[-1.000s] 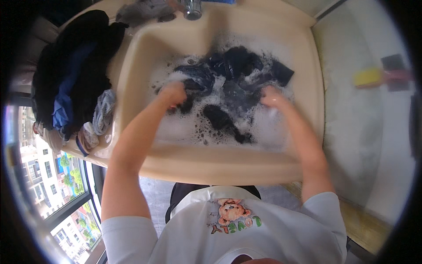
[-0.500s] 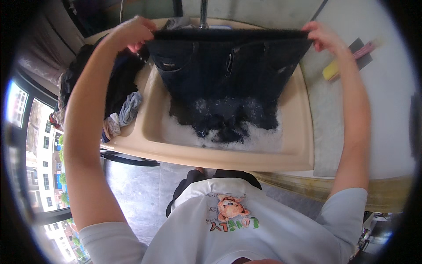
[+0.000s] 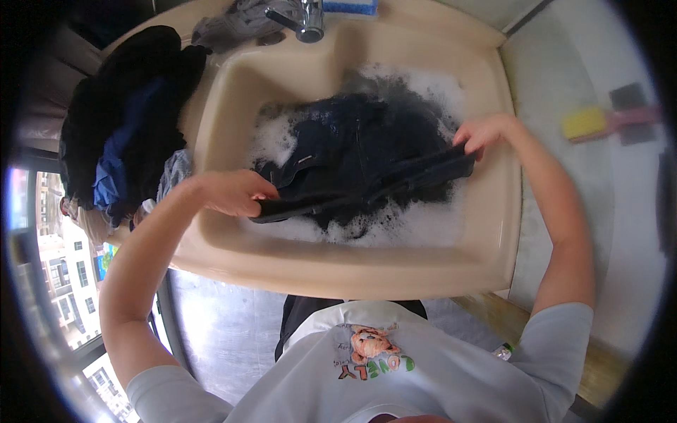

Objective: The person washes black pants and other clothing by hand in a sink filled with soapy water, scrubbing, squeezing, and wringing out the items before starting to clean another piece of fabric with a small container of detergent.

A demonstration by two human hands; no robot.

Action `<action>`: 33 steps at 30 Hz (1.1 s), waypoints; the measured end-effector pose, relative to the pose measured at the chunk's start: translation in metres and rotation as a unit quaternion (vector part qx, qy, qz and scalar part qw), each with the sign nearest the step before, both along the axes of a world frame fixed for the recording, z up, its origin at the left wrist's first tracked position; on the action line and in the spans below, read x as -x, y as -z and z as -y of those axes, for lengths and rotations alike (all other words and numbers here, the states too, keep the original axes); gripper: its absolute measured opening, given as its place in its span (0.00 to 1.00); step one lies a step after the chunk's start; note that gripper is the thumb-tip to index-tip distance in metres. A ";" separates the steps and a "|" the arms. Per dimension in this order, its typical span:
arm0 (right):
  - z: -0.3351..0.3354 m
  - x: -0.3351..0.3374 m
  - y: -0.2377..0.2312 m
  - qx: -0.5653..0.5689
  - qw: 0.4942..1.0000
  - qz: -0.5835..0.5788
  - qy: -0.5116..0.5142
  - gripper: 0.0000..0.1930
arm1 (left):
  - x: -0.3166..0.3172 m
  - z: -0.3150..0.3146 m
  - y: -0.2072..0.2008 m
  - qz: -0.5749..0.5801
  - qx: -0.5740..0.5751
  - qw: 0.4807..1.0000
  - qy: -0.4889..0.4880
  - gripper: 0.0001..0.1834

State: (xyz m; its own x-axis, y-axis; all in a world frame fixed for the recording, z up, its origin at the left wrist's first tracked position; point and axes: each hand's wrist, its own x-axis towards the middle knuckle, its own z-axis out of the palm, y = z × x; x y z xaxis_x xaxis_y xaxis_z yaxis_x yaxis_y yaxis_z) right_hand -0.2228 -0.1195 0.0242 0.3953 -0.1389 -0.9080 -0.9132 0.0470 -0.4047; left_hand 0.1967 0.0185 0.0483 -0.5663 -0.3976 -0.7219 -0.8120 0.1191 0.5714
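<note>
Dark jeans [image 3: 367, 144] lie spread in soapy water inside a beige sink [image 3: 493, 233], with the waistband toward me. My left hand [image 3: 236, 192] pinches the left end of the waistband, low over the basin. At the other end, my right hand [image 3: 486, 135] grips the waistband a little higher, so it slants up to the right. White suds [image 3: 416, 224] surround the cloth. The legs are bunched and partly under the water.
A heap of dark clothes [image 3: 134, 92] rests on the left rim. Behind the basin are a grey cloth [image 3: 243, 25], a chrome tap [image 3: 310, 27] and a blue-and-white sponge [image 3: 350, 7]. A brush with yellow bristles [image 3: 584, 125] lies on the right counter.
Both hands have come down and toward me with the waistband. The jeans, held up above the far side of the sink before, now lie low over the suds.
</note>
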 end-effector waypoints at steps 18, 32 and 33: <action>-0.116 -0.143 0.033 0.113 0.904 0.330 0.246 0.23 | 0.110 0.026 0.096 -0.316 -0.209 0.732 -0.566 0.13; -0.050 -0.127 -0.030 0.167 0.857 0.424 0.242 0.17 | 0.070 0.017 -0.019 -0.189 0.198 0.889 -0.366 0.14; -0.048 -0.129 -0.024 0.177 0.839 0.432 0.279 0.21 | 0.075 0.021 -0.008 -0.214 0.170 0.858 -0.435 0.15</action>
